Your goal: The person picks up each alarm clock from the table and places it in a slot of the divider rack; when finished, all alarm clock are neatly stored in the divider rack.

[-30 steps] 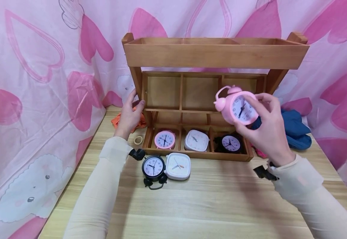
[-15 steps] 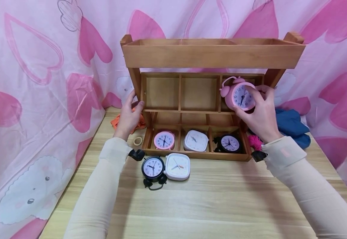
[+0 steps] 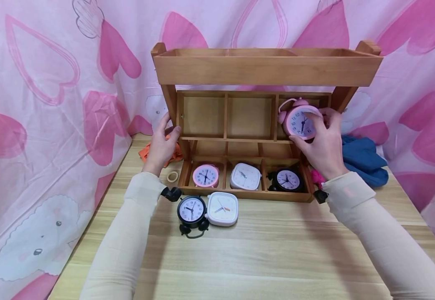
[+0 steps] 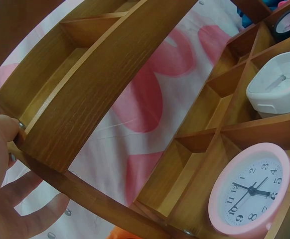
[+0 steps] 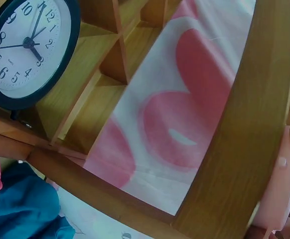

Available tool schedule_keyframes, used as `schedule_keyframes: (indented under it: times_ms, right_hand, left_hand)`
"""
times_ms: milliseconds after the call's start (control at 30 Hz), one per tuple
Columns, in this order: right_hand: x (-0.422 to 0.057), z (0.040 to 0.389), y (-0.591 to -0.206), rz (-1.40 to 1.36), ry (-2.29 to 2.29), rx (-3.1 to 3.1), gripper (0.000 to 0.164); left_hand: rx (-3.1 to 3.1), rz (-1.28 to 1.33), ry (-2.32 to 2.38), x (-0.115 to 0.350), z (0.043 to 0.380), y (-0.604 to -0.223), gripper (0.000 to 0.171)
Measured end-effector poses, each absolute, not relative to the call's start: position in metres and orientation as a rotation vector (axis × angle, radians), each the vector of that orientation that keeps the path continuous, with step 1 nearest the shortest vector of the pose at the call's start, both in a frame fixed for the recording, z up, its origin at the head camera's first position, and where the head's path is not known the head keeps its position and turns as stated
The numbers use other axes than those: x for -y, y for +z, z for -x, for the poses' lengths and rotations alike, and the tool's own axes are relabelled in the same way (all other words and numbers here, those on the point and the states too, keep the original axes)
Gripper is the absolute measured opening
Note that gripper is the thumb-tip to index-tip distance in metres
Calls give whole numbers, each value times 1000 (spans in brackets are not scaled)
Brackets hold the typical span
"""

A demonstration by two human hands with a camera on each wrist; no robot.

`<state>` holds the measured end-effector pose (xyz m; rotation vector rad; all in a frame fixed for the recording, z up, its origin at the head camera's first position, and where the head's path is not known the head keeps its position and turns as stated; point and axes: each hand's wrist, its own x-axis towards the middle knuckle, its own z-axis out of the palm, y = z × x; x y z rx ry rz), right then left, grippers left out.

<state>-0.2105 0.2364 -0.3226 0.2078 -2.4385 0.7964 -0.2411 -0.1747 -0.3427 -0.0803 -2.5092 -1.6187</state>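
A pink twin-bell alarm clock (image 3: pixel 302 121) leans in the right compartment of the wooden rack's (image 3: pixel 266 71) middle tier. My right hand (image 3: pixel 324 146) pinches it, thumb at the lower rim and fingers across the upper right of its face. In the right wrist view only the pink clock's side (image 5: pixel 274 184) and some fingertips show. My left hand (image 3: pixel 161 143) holds the rack's left side, thumb in front and fingers behind; the left wrist view has the thumb (image 4: pixel 4 128) at the tier's corner. The bottom tier holds a pink clock (image 3: pixel 206 176), a white clock (image 3: pixel 245 176) and a black clock (image 3: pixel 287 180).
On the table before the rack lie a black alarm clock (image 3: pixel 192 211), bells toward me, and a white square clock (image 3: pixel 222 208), side by side. A wooden ring (image 3: pixel 172 176) and orange cloth (image 3: pixel 176 154) are left; blue cloth (image 3: pixel 365 160) and pink yarn (image 3: pixel 316 178) right.
My right hand has carried the pink alarm clock from in front of the rack back into the right middle-tier compartment. The left hand has stayed at the rack's side.
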Motion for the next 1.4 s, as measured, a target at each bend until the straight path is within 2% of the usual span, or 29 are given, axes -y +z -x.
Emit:
schedule_keyframes:
  times_ms: [167,600,800,1033,1200,1400]
  right_hand:
    - [-235,211,-321,-211,758,2543,68]
    - [-250,198,-325,-414,613,2532,51]
    - [-240,182,-323,-465,685,2435,52]
    - [-210,147,-316,-579,754,2445,63]
    - [-192,131,-339,-707,797,2474,66]
    - [-168,114,-388,-841,806,2613,70]
  left_hand:
    - [2507,73,-1627,174,240,-342,58]
    - [2506,89,-1614,174,242,-343,58]
    - [2509,85,-1616,174,241,-343,58]
    - [2517,70,-1611,173,239,-339,60]
    - [2526,65,-1599,172,239,-339,61]
    - [2534,61,-1602,172,239,-340,61]
